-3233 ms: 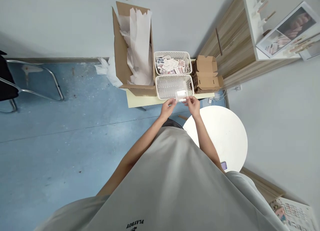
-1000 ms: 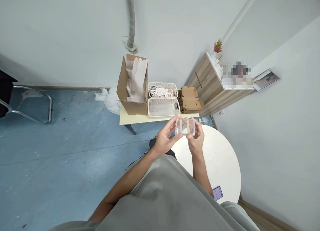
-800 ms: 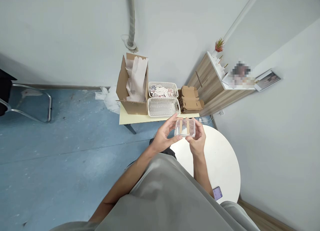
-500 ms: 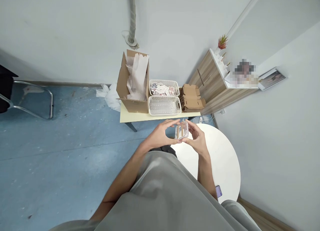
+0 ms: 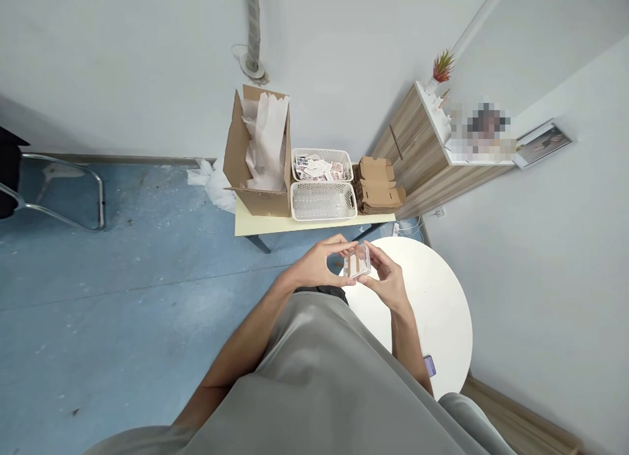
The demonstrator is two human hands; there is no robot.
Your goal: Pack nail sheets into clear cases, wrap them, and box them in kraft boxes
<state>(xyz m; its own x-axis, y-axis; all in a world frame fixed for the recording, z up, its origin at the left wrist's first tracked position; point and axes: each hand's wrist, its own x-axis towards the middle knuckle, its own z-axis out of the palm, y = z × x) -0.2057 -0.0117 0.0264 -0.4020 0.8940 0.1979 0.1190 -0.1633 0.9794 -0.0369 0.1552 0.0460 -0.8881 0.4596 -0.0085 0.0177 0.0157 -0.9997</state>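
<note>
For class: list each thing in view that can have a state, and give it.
Clear box: held between left hand and right hand; shut or not, unclear.
Cardboard box: open, white paper inside.
Near basket: holding clear plastic pieces.
Far basket: holding small printed pieces.
Brown cartons: stacked, top one unfolded.
Cabinet: front closed.
Phone: lying flat, purple screen showing.

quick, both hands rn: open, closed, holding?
Left hand: closed on a clear plastic box, fingers and thumb at its edges.
Right hand: closed on the same box, from the other side.
</note>
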